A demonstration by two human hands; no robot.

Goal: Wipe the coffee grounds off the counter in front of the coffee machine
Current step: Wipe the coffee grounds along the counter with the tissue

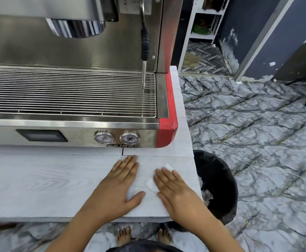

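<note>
The steel coffee machine (79,99) with a red corner stands at the back of the pale wood-grain counter (39,180). My left hand (120,186) lies flat and open on the counter, fingers pointing at the machine's front. My right hand (174,191) lies flat beside it near the counter's right edge, pressing down a white tissue (151,184); the tissue's corners stick out past the fingertips and at the thumb side. No coffee grounds show on the visible counter surface.
A bin lined with a black bag (219,186) stands on the floor just past the counter's right edge. The steam wand (144,51) hangs over the drip grate (66,91). A white cable (239,160) runs across the marble-pattern floor.
</note>
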